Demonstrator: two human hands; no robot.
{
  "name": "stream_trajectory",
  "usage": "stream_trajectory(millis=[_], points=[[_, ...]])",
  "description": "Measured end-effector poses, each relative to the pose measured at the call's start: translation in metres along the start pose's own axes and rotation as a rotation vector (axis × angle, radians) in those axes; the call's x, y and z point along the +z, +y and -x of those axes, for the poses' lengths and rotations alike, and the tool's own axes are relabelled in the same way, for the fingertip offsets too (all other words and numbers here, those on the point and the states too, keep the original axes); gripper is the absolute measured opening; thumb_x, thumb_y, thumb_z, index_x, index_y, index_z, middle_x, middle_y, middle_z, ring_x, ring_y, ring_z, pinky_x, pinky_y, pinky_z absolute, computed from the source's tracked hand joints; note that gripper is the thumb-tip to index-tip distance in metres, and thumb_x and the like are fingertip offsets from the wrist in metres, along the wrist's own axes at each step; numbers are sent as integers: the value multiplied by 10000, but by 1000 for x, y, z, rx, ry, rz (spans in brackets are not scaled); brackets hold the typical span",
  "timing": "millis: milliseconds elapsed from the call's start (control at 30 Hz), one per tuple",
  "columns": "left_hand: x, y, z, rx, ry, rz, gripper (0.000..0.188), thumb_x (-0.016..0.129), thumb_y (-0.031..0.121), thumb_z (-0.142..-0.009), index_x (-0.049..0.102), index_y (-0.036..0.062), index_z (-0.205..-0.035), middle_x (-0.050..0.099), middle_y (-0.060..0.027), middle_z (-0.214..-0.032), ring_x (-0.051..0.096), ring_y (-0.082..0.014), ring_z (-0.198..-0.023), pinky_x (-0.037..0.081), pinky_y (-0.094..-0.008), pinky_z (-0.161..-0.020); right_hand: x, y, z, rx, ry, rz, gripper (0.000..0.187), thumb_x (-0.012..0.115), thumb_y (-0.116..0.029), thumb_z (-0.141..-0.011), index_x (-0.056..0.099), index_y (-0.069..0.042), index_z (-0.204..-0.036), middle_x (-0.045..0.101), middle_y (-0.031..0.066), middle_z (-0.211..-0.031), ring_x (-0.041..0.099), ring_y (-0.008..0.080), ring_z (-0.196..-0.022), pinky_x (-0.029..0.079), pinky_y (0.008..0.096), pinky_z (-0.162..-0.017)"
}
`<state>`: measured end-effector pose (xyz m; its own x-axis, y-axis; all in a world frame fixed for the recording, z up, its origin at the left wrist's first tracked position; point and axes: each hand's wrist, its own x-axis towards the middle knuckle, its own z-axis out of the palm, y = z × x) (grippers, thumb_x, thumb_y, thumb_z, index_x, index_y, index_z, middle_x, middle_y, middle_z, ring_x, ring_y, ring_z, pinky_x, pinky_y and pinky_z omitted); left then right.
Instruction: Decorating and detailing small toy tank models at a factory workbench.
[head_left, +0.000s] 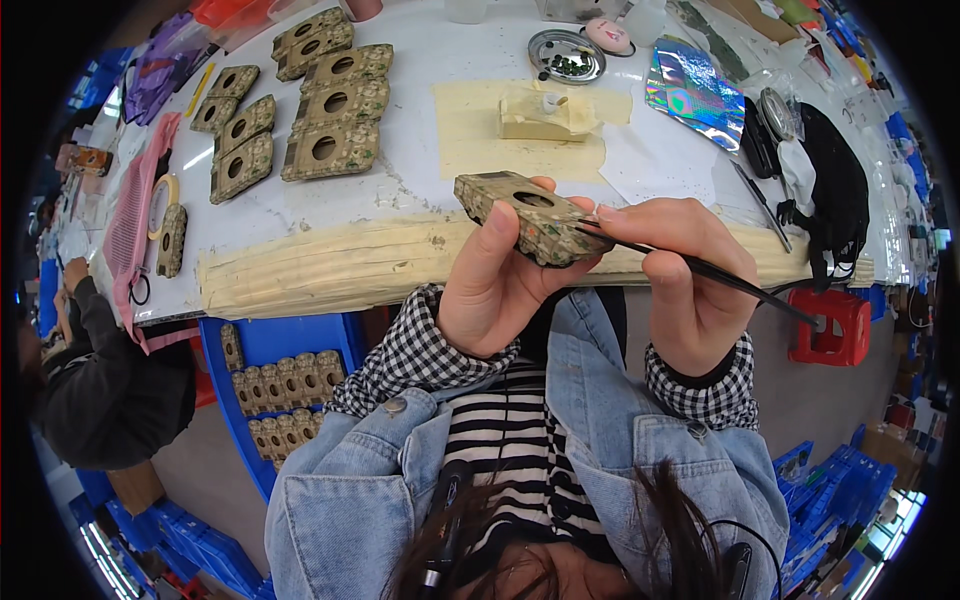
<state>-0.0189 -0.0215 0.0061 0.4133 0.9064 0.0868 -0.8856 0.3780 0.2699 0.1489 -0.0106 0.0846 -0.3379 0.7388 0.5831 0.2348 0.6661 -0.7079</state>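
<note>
My left hand (pixel 478 305) grips a camouflage-patterned housing (pixel 490 192) over the table's near edge. The housing is tilted, its top with the round dark hole turned up, thumb on the near side and other fingers beneath. In my right hand (pixel 705 285) is a pair of black tweezers (pixel 770 296), slanting down to the right. Their tips meet the housing's right end, where my right fingertips also are. Whether the tips pinch anything small cannot be made out. Similar camouflage housings (pixel 365 103) lie in groups at the left of the table.
A taped, padded strip (pixel 330 270) runs along the table's near edge. Ahead stand a tape-covered block (pixel 530 126) and a round dish (pixel 602 68) with small dark pieces. A shiny pouch (pixel 690 95) lies right. Below left, a blue crate (pixel 285 338) holds more housings. Another person (pixel 120 385) sits left.
</note>
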Motion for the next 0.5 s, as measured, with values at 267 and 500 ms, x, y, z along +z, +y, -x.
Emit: stream_trajectory(millis=[267,500], points=[[0,0,0,-1,-5,-17,432,432,361,-961,391,82,-1289,506,-152,-1259,510,-259,-1168,450,-413,-986,0,0,0,-5,-3,-3,196,633,-141,-849,663,23,-952,664,123,-865,619,226,-784,486,296,-723],[0,0,0,-5,9,-19,431,419,365,-965,392,81,-1287,504,-155,-1260,514,-259,-1164,458,-408,-979,0,0,0,4,-10,3,194,634,-136,-846,661,26,-949,666,123,-867,618,225,-783,485,296,-724]])
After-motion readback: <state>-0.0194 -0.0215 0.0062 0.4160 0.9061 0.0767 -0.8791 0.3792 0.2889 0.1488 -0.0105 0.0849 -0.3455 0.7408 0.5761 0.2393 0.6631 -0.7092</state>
